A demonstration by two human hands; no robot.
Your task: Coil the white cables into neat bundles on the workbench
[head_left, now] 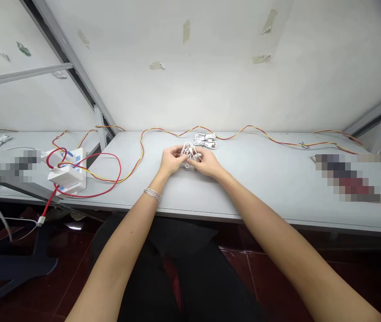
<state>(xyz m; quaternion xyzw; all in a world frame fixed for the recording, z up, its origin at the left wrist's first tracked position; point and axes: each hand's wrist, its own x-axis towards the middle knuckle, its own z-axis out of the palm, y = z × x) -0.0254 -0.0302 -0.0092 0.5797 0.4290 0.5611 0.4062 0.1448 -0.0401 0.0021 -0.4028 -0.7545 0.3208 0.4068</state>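
Between my two hands, a loosely coiled white cable (189, 151) is held just above the white table, near its middle. My left hand (172, 159) grips the coil from the left, with the thumb on its front. From the right, my right hand (207, 162) closes on the same coil, its thumb close to the left one. Right behind my hands lies a second white cable bundle (205, 140), tied with a dark band. The fingers behind the held coil are partly hidden.
Red and yellow wires (141, 150) run along the back of the white table (260, 179). A power strip (82, 172) with a white adapter (65, 176) and red cable loops sits at the left. A blurred flat object (348, 178) lies at the right.
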